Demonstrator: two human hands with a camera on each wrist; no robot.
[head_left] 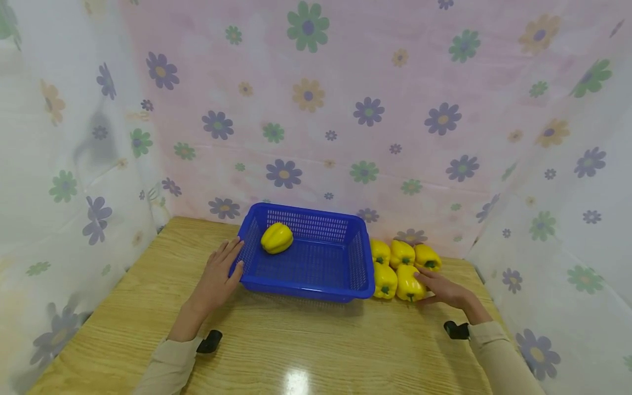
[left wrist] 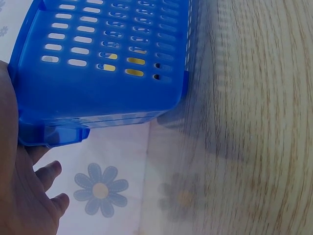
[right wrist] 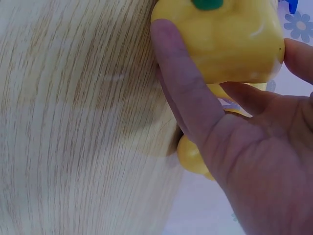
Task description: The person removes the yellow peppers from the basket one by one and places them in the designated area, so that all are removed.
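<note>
A blue plastic basket (head_left: 306, 291) with slotted walls stands on the table, one yellow bell pepper (head_left: 277, 238) lying in its left part. My left hand (head_left: 219, 277) touches the basket's left rim, its fingers fairly straight; in the left wrist view the fingertips (left wrist: 49, 174) extend past the rim. To the right of the basket several yellow bell peppers (head_left: 385, 281) sit in two rows. The front right bell pepper (head_left: 410, 282) is in my right hand's (head_left: 446, 291) grip, thumb and fingers on its sides. In the right wrist view its green stem (right wrist: 208, 4) shows at the top.
The wooden table (head_left: 276, 345) ends at a flower-patterned cloth (head_left: 336, 120) behind, with more cloth on both sides. The peppers stand close against the basket's right side and against each other. Dark wrist mounts (head_left: 209, 341) sit at both sleeves.
</note>
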